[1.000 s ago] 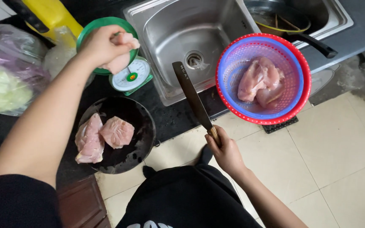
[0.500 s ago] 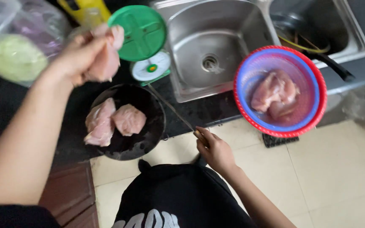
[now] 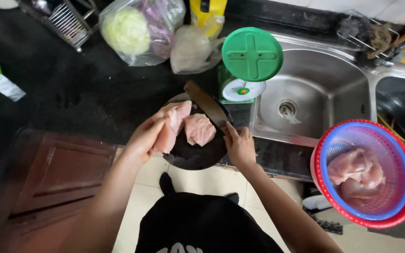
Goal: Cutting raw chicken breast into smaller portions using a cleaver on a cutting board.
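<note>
The left hand is clenching its fingers around a raw chicken piece, lowering it onto the round black cutting board at the near edge of the dark table, beside a second piece. The right hand is gripping the cleaver, its blade lying flat across the board's far right. A green kitchen scale is standing just beyond, by the sink; more chicken is draining in the red-and-blue colander at the right.

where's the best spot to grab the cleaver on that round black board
Probably the handle, from the near right. The cleaver lies slanted across the black board, blade running away toward the green scale, handle end nearest the body. The right hand already wraps that end.
</note>
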